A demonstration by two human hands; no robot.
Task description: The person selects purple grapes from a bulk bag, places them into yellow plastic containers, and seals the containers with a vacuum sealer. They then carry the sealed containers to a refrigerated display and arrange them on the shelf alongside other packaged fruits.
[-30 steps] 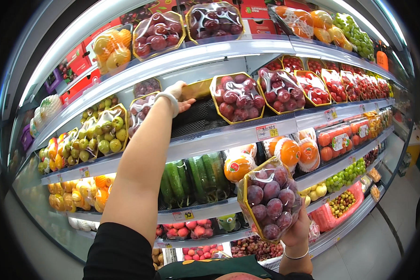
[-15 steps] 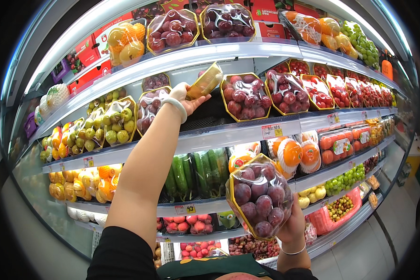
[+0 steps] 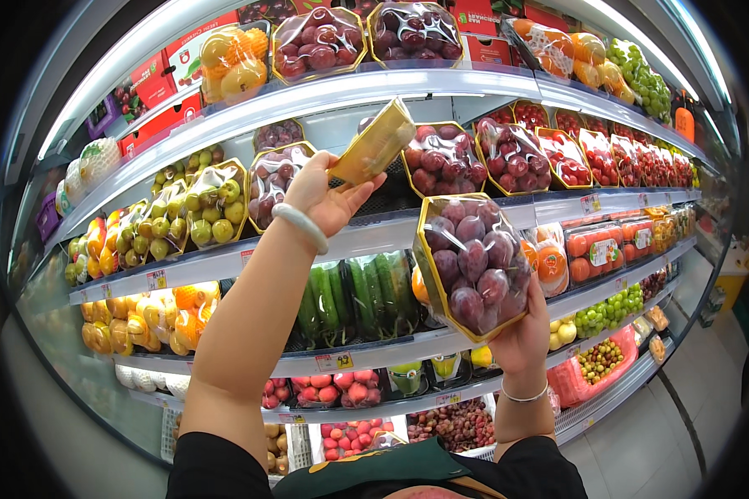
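Note:
Raised before the second shelf, my left hand (image 3: 329, 195) grips a gold-coloured tray (image 3: 378, 143), tilted up with its base and side toward me. What it holds is hidden. My right hand (image 3: 520, 337), lower and to the right, is closed around the lower right edge of a film-wrapped pack of plums (image 3: 474, 264), an octagonal gold tray of dark purple fruit. This pack leans with its wrapped face toward me. Just behind my left hand stands a wrapped pack of reddish plums (image 3: 276, 185). Another plum pack (image 3: 445, 160) sits right of the raised tray.
Shelf edges (image 3: 441, 224) with price tags run across in front of my arms. Wrapped green-brown fruit (image 3: 216, 204) lies at left, cucumbers (image 3: 383, 291) below, and packs of small red fruit (image 3: 599, 158) at right. An upper shelf (image 3: 416, 81) overhangs the raised tray.
My right hand has lifted the pack of plums up toward the second shelf. My left hand has drawn the gold-coloured tray slightly right and tilted it further.

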